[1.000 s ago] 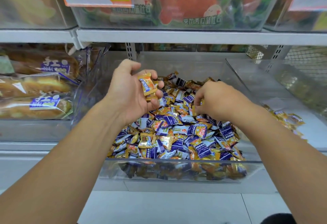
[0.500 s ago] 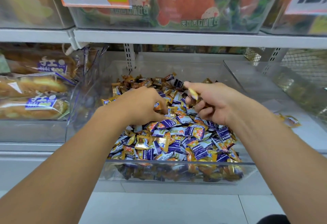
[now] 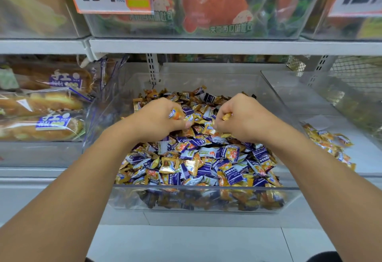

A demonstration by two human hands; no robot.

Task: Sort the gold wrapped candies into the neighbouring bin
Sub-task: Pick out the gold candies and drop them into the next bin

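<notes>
While both hands work low over the heap, the left hand (image 3: 159, 118) has its fingers curled round at least one gold wrapped candy (image 3: 175, 114), whose end pokes out beside the thumb. The right hand (image 3: 244, 117) is likewise closed, pinching another gold candy (image 3: 226, 115) that shows at its knuckles. How many pieces each fist holds cannot be told.

Under the hands lies the mixed pile (image 3: 198, 158) in the clear middle bin (image 3: 196, 198), gold wrappers scattered thickly among the purple-and-white ones right down to the front wall, and more gold ones at the back of the heap. The neighbouring bin (image 3: 351, 104) on the right holds only a small cluster of sorted gold candies (image 3: 328, 144) near its front.

Judged from this, the sorting is at an early stage: a modest handful has gone across, two more pickings are in hand but not yet carried over, and most of the gold pieces remain in the mixed pile.
</notes>
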